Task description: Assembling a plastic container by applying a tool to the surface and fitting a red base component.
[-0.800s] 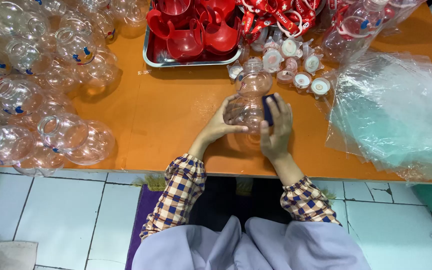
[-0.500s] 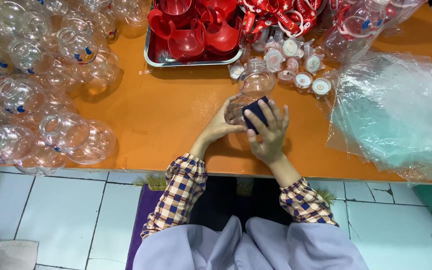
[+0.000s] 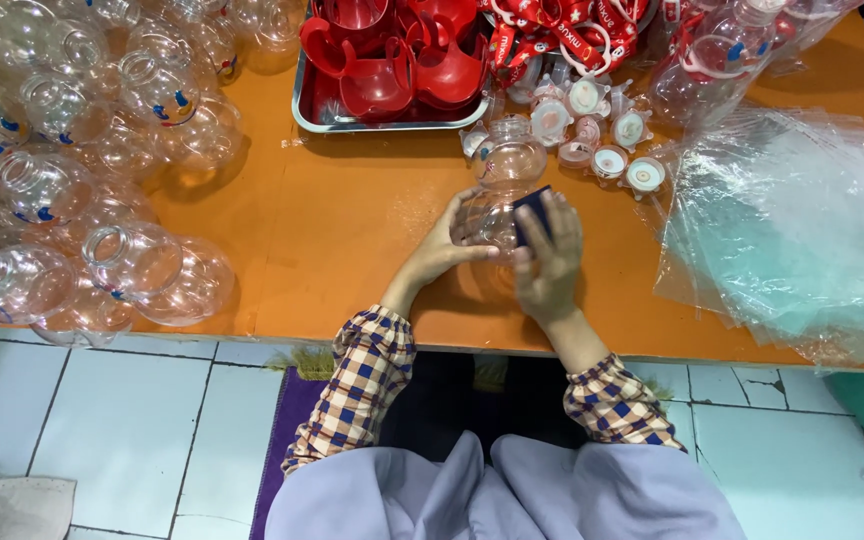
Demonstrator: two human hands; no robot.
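A clear plastic bottle (image 3: 504,170) with a round body lies on the orange table (image 3: 352,230), its neck pointing away from me. My left hand (image 3: 442,250) cups the bottle's left side. My right hand (image 3: 550,262) presses a small dark blue pad (image 3: 532,208) against the bottle's right side, fingers curled over it.
Several clear bottles (image 3: 72,190) are heaped at the left. A metal tray (image 3: 312,115) of red plastic handles (image 3: 392,60) stands at the back. Small white round caps (image 3: 602,150) lie beside it, and clear plastic bags (image 3: 792,230) are piled at the right.
My right hand has slid the blue pad across the bottle's side, and the bottle has turned slightly between my hands. The left hand stays on it.
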